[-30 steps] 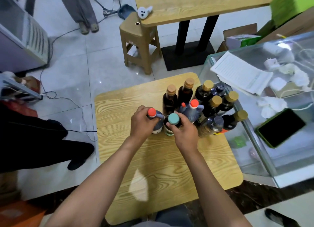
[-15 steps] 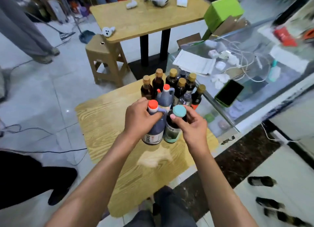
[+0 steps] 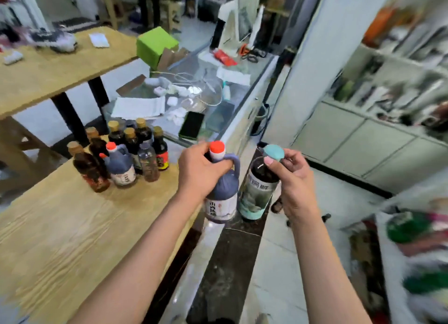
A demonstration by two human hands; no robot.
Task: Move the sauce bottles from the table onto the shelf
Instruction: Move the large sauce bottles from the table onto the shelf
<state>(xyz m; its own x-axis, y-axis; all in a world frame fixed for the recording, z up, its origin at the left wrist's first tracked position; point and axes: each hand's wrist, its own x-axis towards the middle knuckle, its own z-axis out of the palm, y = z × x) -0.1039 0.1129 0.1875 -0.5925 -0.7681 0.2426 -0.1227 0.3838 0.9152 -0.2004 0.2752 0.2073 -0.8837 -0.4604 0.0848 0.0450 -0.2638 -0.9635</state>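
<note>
My left hand (image 3: 201, 173) grips the neck and handle of a dark jug-shaped bottle with a red cap (image 3: 224, 197), held in the air past the table's right edge. Beside it, my right hand (image 3: 294, 178) pinches the teal cap of a dark bottle with a pale green label (image 3: 258, 192), also lifted. Several more sauce bottles (image 3: 121, 154) stand clustered at the far corner of the wooden table (image 3: 60, 226). A white shelf unit (image 3: 388, 86), blurred and stocked with goods, stands at the upper right.
A glass counter (image 3: 237, 110) with papers, cables and a phone (image 3: 191, 124) runs behind the table. A second wooden table (image 3: 48, 66) and a green box (image 3: 156, 44) are at the back left. Blurred packaged goods (image 3: 417, 251) lie low at the right.
Both hands have lifted their bottles off the table and carried them right, past its edge. The view has swung right, bringing the shelf into sight.
</note>
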